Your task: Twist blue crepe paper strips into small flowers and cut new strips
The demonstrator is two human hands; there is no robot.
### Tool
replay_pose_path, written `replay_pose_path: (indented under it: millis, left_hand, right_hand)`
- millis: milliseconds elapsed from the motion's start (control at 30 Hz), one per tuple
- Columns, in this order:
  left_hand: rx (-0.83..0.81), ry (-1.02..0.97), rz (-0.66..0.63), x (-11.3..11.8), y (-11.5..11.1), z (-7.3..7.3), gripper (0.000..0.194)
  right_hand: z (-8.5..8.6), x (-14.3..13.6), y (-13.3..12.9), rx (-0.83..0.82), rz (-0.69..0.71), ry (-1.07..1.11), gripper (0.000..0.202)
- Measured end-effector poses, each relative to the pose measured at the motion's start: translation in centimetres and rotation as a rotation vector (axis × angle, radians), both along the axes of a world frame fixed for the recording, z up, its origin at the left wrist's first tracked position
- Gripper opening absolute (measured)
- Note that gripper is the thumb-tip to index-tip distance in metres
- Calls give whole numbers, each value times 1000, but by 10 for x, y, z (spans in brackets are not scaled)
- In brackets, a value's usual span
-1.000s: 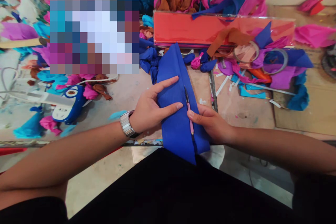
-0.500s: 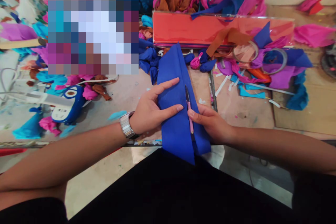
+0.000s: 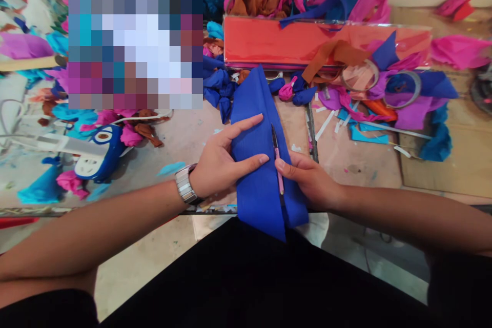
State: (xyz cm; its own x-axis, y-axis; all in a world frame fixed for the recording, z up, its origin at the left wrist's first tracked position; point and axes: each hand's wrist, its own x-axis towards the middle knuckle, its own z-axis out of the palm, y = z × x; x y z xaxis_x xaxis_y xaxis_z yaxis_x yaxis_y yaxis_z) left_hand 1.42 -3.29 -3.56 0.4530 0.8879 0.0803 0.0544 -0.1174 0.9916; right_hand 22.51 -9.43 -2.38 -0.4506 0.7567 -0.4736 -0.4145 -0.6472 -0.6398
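Observation:
A long folded piece of blue crepe paper reaches over the table's front edge toward my lap. My left hand lies on its left part, thumb and index finger stretched apart and pressing it down. With my right hand I pinch the right flap, thumb on top and fingers partly hidden behind. In the slit between the two layers sits a slim pink-handled craft knife, its dark pointed end facing away from me. My right thumb tip is right beside its handle; whether the hand also grips it, I cannot tell.
A wrapped red-orange paper pack lies behind the blue paper, with heaped crepe scraps above it. Tape rolls and cut strips are at right. A blue-and-white power strip with cables is at left. A blurred-out area covers the upper left.

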Motion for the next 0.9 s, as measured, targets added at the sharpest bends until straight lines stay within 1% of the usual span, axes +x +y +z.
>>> replay_pose_path:
  millis: [100, 400, 500, 700, 900]
  left_hand:
    - [-8, 4, -6, 0, 0, 1, 74]
    - [-46, -32, -12, 1, -2, 1, 74]
    - [-54, -26, -13, 1, -2, 1, 74]
    - [-9, -26, -31, 1, -2, 0, 74]
    - [0, -18, -48, 1, -3, 1, 75]
  right_hand:
    - [-1, 0, 0, -7, -1, 7, 42]
    - [0, 0, -1, -8, -17, -9, 35]
    - [1, 0, 0, -15, -17, -2, 38]
    - [2, 0, 1, -1, -20, -4, 43]
    - [2, 0, 3, -5, -34, -5, 47]
